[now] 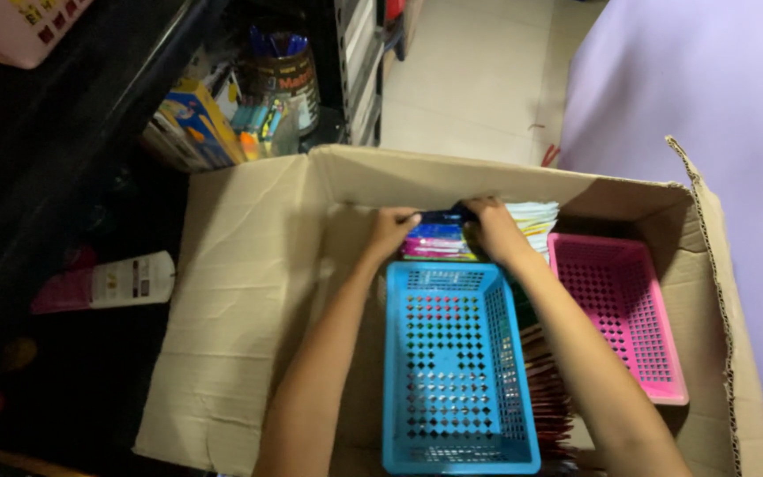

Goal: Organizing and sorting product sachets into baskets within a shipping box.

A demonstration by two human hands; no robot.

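Two plastic baskets inside an open cardboard box (249, 291): blue basket (455, 371) in the middle, empty, long axis running away from the wearer; pink basket (620, 309) to its right, also empty, turned slightly sideways. Beyond the blue basket, at the far wall of the box, a stack of colourful flat packets (439, 240), long axis lying left to right. Left hand (390, 230) on the stack's left end, right hand (492, 225) on its right end, fingers of both curled closed over the top packet. Beside the stack, white packets (533, 219). Under the right forearm, a row of reddish packets (547, 389) standing on edge.
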